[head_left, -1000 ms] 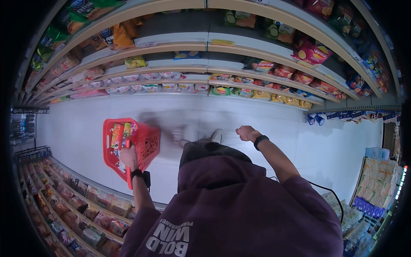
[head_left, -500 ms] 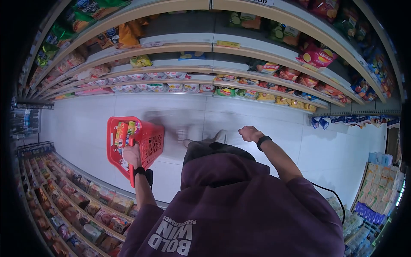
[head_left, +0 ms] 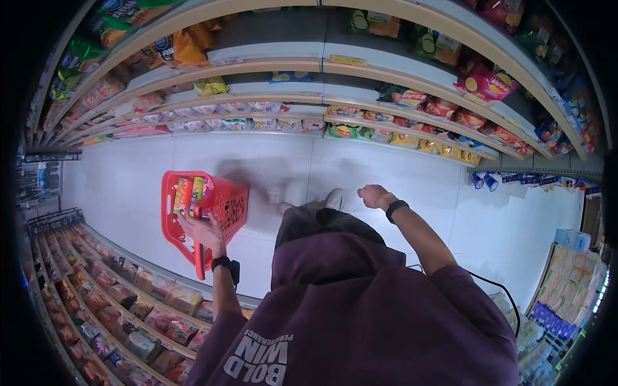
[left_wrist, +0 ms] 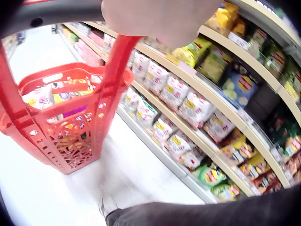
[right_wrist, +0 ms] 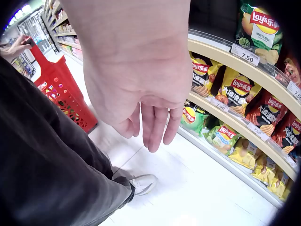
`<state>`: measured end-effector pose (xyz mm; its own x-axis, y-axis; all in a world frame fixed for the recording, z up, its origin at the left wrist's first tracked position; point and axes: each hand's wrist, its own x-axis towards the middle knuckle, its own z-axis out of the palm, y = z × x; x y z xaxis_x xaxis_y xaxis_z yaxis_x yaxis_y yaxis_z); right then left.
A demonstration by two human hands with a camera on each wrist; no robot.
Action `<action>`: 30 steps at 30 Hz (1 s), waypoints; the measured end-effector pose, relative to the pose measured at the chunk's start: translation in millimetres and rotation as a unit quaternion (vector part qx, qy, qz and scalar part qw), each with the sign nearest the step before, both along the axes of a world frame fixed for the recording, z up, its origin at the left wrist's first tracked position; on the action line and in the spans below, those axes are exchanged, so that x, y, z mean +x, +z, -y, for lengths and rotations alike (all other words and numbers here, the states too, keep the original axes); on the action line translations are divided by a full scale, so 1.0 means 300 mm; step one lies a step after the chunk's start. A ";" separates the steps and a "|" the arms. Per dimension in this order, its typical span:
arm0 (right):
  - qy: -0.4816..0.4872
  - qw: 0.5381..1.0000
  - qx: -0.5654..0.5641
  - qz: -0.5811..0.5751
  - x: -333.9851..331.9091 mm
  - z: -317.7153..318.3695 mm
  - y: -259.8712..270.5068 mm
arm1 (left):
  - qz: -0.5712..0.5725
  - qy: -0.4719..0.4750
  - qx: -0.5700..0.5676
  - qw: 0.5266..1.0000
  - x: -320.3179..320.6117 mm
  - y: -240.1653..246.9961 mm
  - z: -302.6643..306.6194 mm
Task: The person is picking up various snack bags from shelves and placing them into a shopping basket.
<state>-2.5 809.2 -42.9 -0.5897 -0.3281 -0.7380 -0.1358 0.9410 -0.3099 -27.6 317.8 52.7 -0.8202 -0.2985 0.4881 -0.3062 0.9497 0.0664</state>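
A red plastic shopping basket (head_left: 226, 204) with a perforated side stands to the left of the person's legs. Colourful packages (head_left: 185, 193) lie inside it, among them tall red and green ones. The left hand (head_left: 202, 233) is on the basket's raised handle (head_left: 199, 260), its fingers stretched out across the bar rather than wrapped round it. In the left wrist view, part of that hand (left_wrist: 160, 21) covers the dark grip of the handle. The right hand (head_left: 375, 195) hangs in front of the body with nothing in it, fingers (right_wrist: 155, 125) loosely bent.
Shelves ahead carry chip bags (right_wrist: 237, 89) with price labels and small white packets (left_wrist: 174, 92). Another shelf of packaged food (head_left: 145, 296) runs along the left. Pale floor tiles (head_left: 412, 186) lie between them. Stacked paper packs (head_left: 570, 280) stand at the right.
The left hand has loosened from its curled grip on the basket handle, and its fingers have straightened. The basket and the right hand stay nearly in place.
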 end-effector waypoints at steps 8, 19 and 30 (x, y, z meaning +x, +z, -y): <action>-0.129 0.990 -0.063 0.004 0.060 -0.031 -0.161 | 0.273 -0.261 0.156 0.913 -0.043 -0.192 -0.303; -0.457 0.851 -0.215 -0.144 -0.170 -0.138 -0.696 | 0.492 -0.407 0.270 0.720 -0.265 -0.821 -0.796; -0.569 0.649 -0.488 -0.126 -0.678 -0.303 -0.580 | 0.353 -0.296 0.596 0.657 -0.745 -0.936 -1.115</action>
